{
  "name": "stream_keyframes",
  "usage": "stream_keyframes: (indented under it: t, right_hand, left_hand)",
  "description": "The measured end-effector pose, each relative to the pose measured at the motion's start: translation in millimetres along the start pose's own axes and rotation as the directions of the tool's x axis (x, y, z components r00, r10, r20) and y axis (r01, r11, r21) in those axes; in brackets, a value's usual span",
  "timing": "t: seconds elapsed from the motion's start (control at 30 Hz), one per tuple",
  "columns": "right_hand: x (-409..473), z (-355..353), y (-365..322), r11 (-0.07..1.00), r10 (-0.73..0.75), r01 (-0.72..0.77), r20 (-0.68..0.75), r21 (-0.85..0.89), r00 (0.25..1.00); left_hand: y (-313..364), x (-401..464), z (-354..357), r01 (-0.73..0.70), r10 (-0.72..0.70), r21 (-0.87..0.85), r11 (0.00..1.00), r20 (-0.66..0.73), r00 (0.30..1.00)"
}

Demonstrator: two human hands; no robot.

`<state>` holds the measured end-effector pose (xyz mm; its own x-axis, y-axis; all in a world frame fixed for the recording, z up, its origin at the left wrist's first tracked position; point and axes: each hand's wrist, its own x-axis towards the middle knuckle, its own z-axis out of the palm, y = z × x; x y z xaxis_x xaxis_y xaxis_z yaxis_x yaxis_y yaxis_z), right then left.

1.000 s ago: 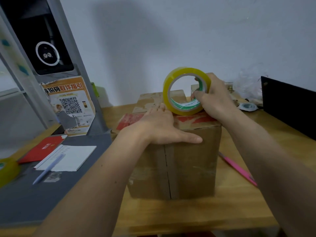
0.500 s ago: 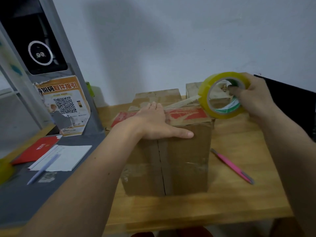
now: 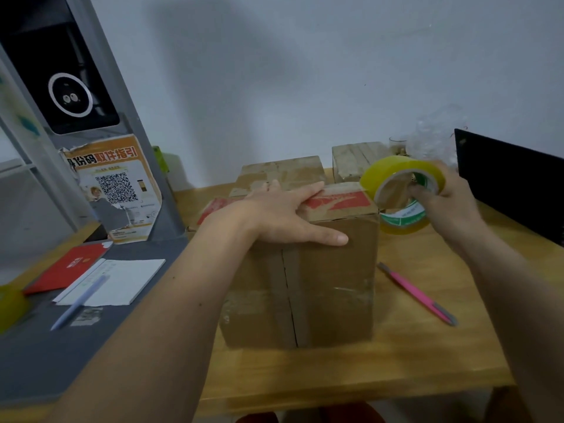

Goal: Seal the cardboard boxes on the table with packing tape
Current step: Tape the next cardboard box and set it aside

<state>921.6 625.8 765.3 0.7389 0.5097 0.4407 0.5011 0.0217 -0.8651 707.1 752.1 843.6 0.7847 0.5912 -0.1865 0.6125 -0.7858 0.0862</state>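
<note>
A brown cardboard box [image 3: 332,282] with red print on its top stands in the middle of the wooden table [image 3: 427,355]. My left hand [image 3: 287,215] presses flat on the box's top, thumb lying along the front edge. My right hand [image 3: 442,199] grips a yellow roll of packing tape [image 3: 399,172] just past the box's right top edge, fingers hooked through the core. The roll sits low, beside the box's right side. Two more cardboard boxes stand behind: one [image 3: 283,172] directly behind, a smaller one [image 3: 354,161] to its right.
A pink utility knife [image 3: 416,293] lies on the table right of the box. A dark screen [image 3: 512,184] stands at the right edge. On the grey surface to the left lie a white notepad [image 3: 122,282], a pen [image 3: 76,303] and a red booklet [image 3: 70,267]. A QR poster [image 3: 113,187] leans at the back left.
My right hand carried the tape roll from the box's top out past its right edge, then lowered it beside the box. My left hand stayed pressed on the top.
</note>
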Motion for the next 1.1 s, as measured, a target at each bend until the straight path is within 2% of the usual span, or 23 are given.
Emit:
stream_keyframes:
  t: [0.1,0.23,0.3,0.43,0.5,0.53,0.57,0.6,0.63,0.7,0.77,0.83,0.9,1.0,1.1]
  right_hand:
    - [3.1,-0.7,0.6,1.0,-0.009,0.009,-0.001,-0.002,1.0]
    - [2.8,-2.4,2.9,1.0,-0.019,0.019,-0.006,-0.024,1.0]
    - [0.3,-1.7,6.5,1.0,-0.022,0.022,-0.005,-0.015,1.0]
    - [-1.7,0.7,8.8,1.0,-0.018,0.018,-0.017,0.012,1.0]
    - [-6.4,2.9,9.4,0.992,0.06,-0.056,-0.026,0.114,0.998]
    - [-11.4,5.6,10.4,0.955,0.15,-0.141,-0.015,0.26,0.989]
    - [-19.3,10.3,11.6,0.857,0.267,-0.247,0.019,0.452,0.963]
    - [-27.3,17.3,16.1,0.713,0.364,-0.344,0.096,0.611,0.926]
    - [-36.3,26.5,18.8,0.583,0.409,-0.414,0.188,0.699,0.893]
    - [-49.4,44.2,16.2,0.45,0.419,-0.494,0.312,0.744,0.853]
    - [-50.7,54.6,2.5,0.411,0.414,-0.487,0.318,0.771,0.853]
    - [-40.2,54.2,-23.0,0.434,0.405,-0.439,0.265,0.787,0.875]
    - [-24.6,49.5,-58.4,0.529,0.369,-0.382,0.2,0.757,0.908]
    - [-4.0,42.8,-119.2,0.793,0.175,-0.189,0.081,0.579,0.981]
    - [6.9,48.1,-164.5,0.93,-0.035,-0.011,0.118,0.368,0.992]
  left_hand:
    - [15.8,6.4,-5.9,0.009,-0.011,0.055,0.998,0.032,0.999]
    - [47.3,12.5,-5.5,-0.163,0.163,0.038,0.986,0.008,0.987]
    - [50.8,15.6,-3.8,-0.204,0.204,0.007,0.979,0.002,0.979]
    - [47.1,19.8,-3.1,-0.165,0.166,0.05,0.985,-0.018,0.986]
    - [49.8,22.2,-3.1,-0.133,0.139,0.086,0.987,-0.063,0.988]
    - [50.4,23.8,-2.5,-0.129,0.136,0.087,0.988,-0.083,0.987]
    - [50.0,24.6,-1.2,-0.135,0.143,0.077,0.988,-0.107,0.984]
    - [48.6,25.0,0.7,-0.146,0.153,0.065,0.987,-0.131,0.979]
    - [47.6,24.0,2.9,-0.161,0.168,0.053,0.986,-0.157,0.973]
    - [45.1,19.7,5.7,-0.185,0.186,0.022,0.982,-0.191,0.964]
    - [40.3,13.8,3.6,-0.199,0.183,-0.049,0.979,-0.232,0.955]
    - [30.7,6.7,-6.5,-0.231,0.17,-0.162,0.96,-0.322,0.931]
    - [19.8,-2.5,-19.1,-0.291,0.136,-0.316,0.903,-0.432,0.892]
    - [5.6,-12.6,-24.8,-0.434,0.038,-0.541,0.721,-0.594,0.803]
    - [-7.3,-15.6,-10.0,-0.586,-0.039,-0.628,0.512,-0.698,0.715]
